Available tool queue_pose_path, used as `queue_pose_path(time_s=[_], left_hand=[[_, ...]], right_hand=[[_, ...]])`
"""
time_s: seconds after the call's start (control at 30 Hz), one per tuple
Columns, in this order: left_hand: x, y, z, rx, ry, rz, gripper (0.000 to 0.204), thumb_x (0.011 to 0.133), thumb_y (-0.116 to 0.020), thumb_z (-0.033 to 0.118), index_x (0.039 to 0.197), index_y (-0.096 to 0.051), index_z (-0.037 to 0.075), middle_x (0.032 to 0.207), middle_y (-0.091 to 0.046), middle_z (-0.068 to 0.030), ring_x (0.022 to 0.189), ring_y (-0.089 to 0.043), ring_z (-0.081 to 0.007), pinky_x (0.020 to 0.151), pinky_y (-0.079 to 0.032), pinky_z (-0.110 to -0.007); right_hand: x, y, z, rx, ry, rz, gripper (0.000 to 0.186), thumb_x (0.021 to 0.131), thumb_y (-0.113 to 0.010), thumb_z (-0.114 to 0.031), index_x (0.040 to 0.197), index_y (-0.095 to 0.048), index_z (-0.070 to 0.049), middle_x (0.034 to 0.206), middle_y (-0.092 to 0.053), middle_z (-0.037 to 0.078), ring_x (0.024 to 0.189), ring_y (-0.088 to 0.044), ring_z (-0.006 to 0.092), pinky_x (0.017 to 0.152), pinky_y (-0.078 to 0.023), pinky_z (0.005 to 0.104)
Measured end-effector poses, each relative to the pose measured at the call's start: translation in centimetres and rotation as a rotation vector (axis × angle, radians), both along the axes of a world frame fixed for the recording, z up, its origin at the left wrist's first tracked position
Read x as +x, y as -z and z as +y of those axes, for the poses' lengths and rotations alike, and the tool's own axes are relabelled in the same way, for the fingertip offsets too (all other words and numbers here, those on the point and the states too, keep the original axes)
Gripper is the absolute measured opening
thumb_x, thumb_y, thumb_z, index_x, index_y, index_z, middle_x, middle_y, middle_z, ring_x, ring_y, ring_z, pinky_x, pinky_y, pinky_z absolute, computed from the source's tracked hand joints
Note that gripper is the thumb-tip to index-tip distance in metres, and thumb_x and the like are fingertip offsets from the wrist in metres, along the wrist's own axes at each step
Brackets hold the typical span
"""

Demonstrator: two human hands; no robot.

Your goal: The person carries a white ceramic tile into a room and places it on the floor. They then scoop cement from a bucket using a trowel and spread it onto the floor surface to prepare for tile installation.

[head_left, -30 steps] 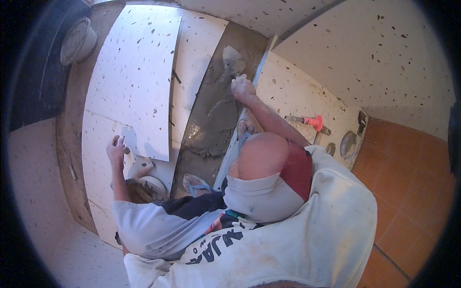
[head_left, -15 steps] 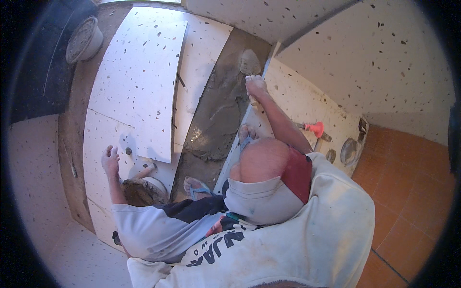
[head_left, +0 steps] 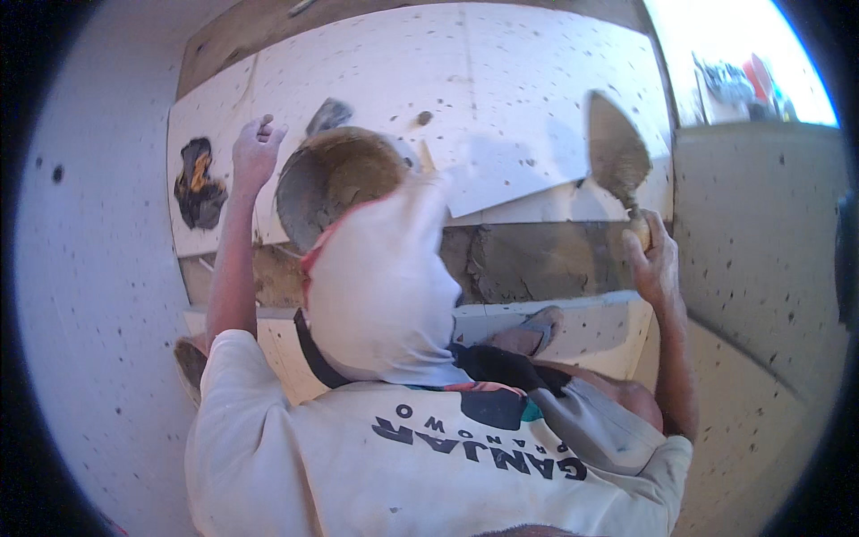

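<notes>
My right hand (head_left: 658, 259) is closed round the handle of a trowel (head_left: 617, 148). Its mortar-smeared blade points away from me, over the right end of the white speckled slab (head_left: 546, 98). My left hand (head_left: 257, 152) is raised, fingers loosely bent with nothing visible in them. Just right of it stands a round bucket (head_left: 300, 197) with grey mortar inside. Pale cloth at my knee hides the bucket's near right side. A strip of wet grey mortar (head_left: 537, 259) runs along the near edge of the slab.
Left of the bucket lies a dark crumpled thing (head_left: 199, 183) with orange on it. A grey block-like object (head_left: 329, 115) sits behind the bucket, with a small dark lump (head_left: 424, 117) to its right. My sandalled foot (head_left: 530, 333) is near the mortar strip. A speckled wall (head_left: 761, 224) stands at right.
My view has turned, so the slab now lies across it and the bucket is nearer the middle. The trowel has come into plain sight in my right hand, lifted off the mortar strip.
</notes>
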State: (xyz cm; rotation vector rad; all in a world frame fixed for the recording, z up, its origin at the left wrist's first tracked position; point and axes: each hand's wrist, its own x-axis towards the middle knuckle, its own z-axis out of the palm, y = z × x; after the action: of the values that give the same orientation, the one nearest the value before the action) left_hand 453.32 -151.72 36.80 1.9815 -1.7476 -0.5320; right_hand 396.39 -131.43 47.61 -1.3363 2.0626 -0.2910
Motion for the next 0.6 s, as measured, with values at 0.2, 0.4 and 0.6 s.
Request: queue_pose_path(time_s=[0.2, 0.4, 0.6], left_hand=[[3.5, 3.0, 5.8, 0.005, -0.188, 0.108, 0.045, 0.088, -0.067, 0.031, 0.111, -0.062, -0.007, 0.091, -0.066, -0.0133, 0.078, -0.064, -0.0184, 0.074, -0.051, -0.031], [4.4, 5.9, 9.3, 0.088, -0.183, 0.268, 0.036, 0.091, -0.062, 0.032, 0.092, -0.067, -0.004, 0.072, -0.062, -0.008, 0.067, -0.056, -0.0159, 0.063, -0.045, -0.031], [3.6, 5.1, 8.8, 0.128, -0.24, 0.389, 0.035, 0.09, -0.063, 0.031, 0.078, -0.065, -0.002, 0.06, -0.051, -0.0006, 0.057, -0.043, -0.0091, 0.054, -0.038, -0.029]], right_hand=[[12.1, -5.9, -10.2, 0.042, -0.731, 0.254, 0.034, 0.088, -0.062, -0.023, 0.12, -0.057, -0.011, 0.105, -0.062, 0.013, 0.099, -0.061, 0.0312, 0.085, -0.047, 0.047], [23.6, -3.7, -15.1, 0.009, -1.124, 0.516, 0.028, 0.089, -0.056, -0.021, 0.115, -0.06, -0.012, 0.094, -0.062, 0.015, 0.086, -0.065, 0.029, 0.073, -0.052, 0.0435], [30.3, -0.9, -15.1, -0.079, -1.282, 0.683, 0.015, 0.083, -0.056, -0.013, 0.082, -0.068, -0.005, 0.081, -0.068, 0.012, 0.082, -0.068, 0.0251, 0.069, -0.056, 0.0365]])
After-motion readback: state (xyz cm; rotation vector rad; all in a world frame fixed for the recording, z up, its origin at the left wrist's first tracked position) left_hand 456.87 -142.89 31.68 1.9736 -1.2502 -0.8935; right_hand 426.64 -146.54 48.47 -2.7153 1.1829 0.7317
